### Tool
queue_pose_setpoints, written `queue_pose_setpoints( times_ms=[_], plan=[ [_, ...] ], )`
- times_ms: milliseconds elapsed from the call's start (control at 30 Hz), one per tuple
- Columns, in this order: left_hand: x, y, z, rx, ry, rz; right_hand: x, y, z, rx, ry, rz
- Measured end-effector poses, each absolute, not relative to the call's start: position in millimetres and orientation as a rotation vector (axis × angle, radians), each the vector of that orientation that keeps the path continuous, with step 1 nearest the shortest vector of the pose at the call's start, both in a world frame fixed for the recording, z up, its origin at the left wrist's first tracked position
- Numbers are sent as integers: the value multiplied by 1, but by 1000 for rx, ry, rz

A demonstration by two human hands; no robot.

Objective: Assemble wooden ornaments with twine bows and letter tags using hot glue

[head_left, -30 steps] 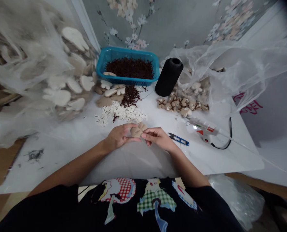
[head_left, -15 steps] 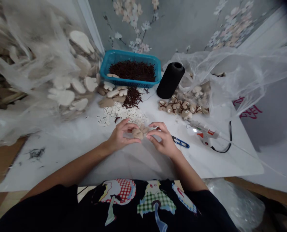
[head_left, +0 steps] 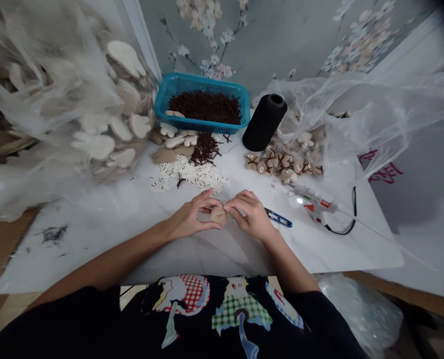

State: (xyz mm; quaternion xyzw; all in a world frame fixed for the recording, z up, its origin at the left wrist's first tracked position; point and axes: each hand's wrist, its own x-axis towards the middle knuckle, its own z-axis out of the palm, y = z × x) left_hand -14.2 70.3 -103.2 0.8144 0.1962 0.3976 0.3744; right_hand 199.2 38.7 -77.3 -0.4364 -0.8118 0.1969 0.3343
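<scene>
Between thumb and fingers, my left hand (head_left: 192, 215) holds a small, padded beige fabric piece (head_left: 218, 216) above the front of the table. My right hand (head_left: 249, 214) is closed in a pinch at the upper right edge of that piece; the fingertips hide whatever lies between them. Just beyond my hands lies a spread of small white labels (head_left: 192, 175) with a dark brown bow (head_left: 180, 180) on it. Behind them is a heap of brown bows (head_left: 206, 149). Blue thread snips (head_left: 279, 218) lie by my right wrist.
A blue basket (head_left: 203, 123) of brown bows stands at the back, beside a black thread cone (head_left: 264, 122). Finished-looking beige pieces with bows (head_left: 268, 163) lie right of centre. A glue gun (head_left: 315, 202) with its cord is at right. Clear plastic bags (head_left: 90, 99) of fabric pieces fill the left.
The beige piece has been turned, showing a smaller, rounder side. My right fingers have closed together at its upper edge, and both hands sit slightly lower.
</scene>
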Motion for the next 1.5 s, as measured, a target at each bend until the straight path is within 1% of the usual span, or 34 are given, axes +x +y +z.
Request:
queue_pose_setpoints(
  times_ms=[133, 300, 433, 500, 600, 700, 800, 933, 1067, 1200, 1267, 1400, 1500],
  plan=[
    [-15, 67, -98, 2165, 429, 955, 202, 38, -70, -1149, -1979, 774],
    [-19, 58, -93, 2467, 398, 816, 208, 42, -64, -1178, -1722, 1458],
    [-22, 54, -95, 2496, 284, 828, 210, 50, -72, -1094, -1512, 1973],
    [-22, 55, -97, 2514, 217, 891, 210, 52, -78, -1039, -1390, 2111],
    [-22, 58, -101, 2510, 166, 1103, 210, 51, -82, -979, -1292, 2171],
    [-20, 58, -100, 2419, 301, 1247, 206, 42, -77, -958, -1368, 2091],
    [-17, 58, -99, 2290, 474, 1353, 203, 31, -73, -1021, -1427, 1900],
    [-14, 61, -100, 2167, 485, 1480, 202, 21, -75, -1024, -1287, 1676],
    [-14, 64, -100, 2282, 446, 1451, 197, 19, -78, -873, -1282, 1631],
    [-16, 64, -95, 2536, 466, 1451, 187, 16, -77, -964, -1326, 1542],
    [-17, 65, -94, 2657, 374, 1488, 185, 13, -75, -1020, -1423, 1340],
    [-19, 66, -96, 2660, 274, 1561, 187, 4, -71, -976, -1664, 673],
    [-21, 64, -95, 2686, 224, 1562, 190, -3, -68, -877, -1753, 384]
  ],
)
